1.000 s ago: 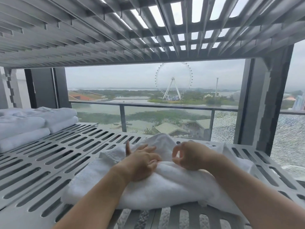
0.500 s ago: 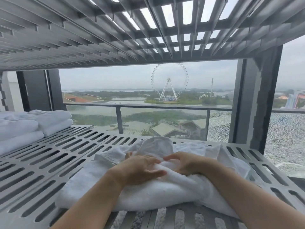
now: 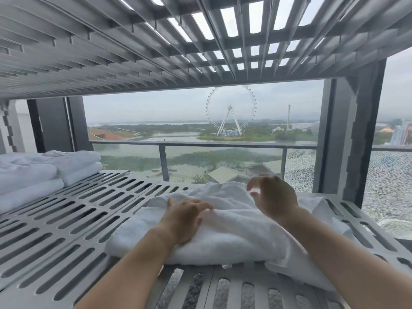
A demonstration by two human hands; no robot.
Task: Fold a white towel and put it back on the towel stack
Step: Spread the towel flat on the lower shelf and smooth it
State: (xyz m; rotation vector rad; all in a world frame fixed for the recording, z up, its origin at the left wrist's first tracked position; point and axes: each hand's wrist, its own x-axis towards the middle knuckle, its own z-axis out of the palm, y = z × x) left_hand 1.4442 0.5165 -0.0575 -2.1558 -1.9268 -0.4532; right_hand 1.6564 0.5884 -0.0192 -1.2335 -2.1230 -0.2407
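Fold step judged early: white towel lay rumpled on slatted shelf, right of towel stack, pressed by left hand; right hand grip was spread, empty; a corner grasp needed next.

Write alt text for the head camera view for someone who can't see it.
Two bare hands work a rumpled white towel on a slotted metal shelf: left hand pressing it flat, right hand raised with fingers curled. Folded towels sit stacked far left; a Ferris wheel stands beyond.
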